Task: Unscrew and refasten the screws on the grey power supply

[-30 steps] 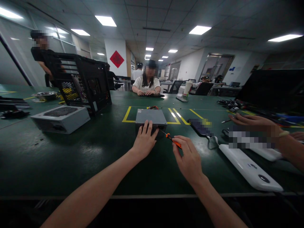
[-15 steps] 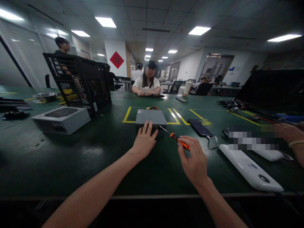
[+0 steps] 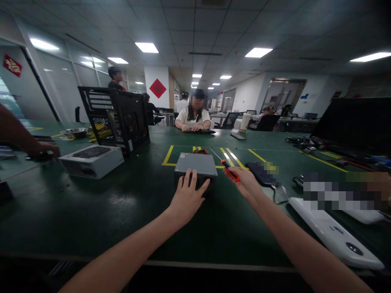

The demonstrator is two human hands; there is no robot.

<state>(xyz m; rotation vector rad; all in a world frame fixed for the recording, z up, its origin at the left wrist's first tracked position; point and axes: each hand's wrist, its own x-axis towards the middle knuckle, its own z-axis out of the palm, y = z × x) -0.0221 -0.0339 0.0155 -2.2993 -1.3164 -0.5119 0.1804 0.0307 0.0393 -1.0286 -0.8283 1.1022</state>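
A grey computer power supply (image 3: 196,163) lies on the green table (image 3: 128,228) in front of me, cables at its far side. My left hand (image 3: 187,199) rests against its near side, fingers spread, with fingertips at the top edge. My right hand (image 3: 246,179) is closed around an orange and black screwdriver (image 3: 229,170) to the right of the unit. The screwdriver's thin shaft points up and to the left, with its tip in the air apart from the power supply. The near face of the unit is partly hidden by my left hand.
A second power supply (image 3: 91,160) and an open black computer case (image 3: 117,118) stand at left, near a metal bowl (image 3: 74,132). A phone (image 3: 262,174) and a white device (image 3: 334,232) lie at right. Another person's hand (image 3: 49,149) reaches in at left.
My right hand has moved the screwdriver away from the power supply's near right corner, up and farther over the table. My left hand stays on the unit. Another person's arm has appeared at left.
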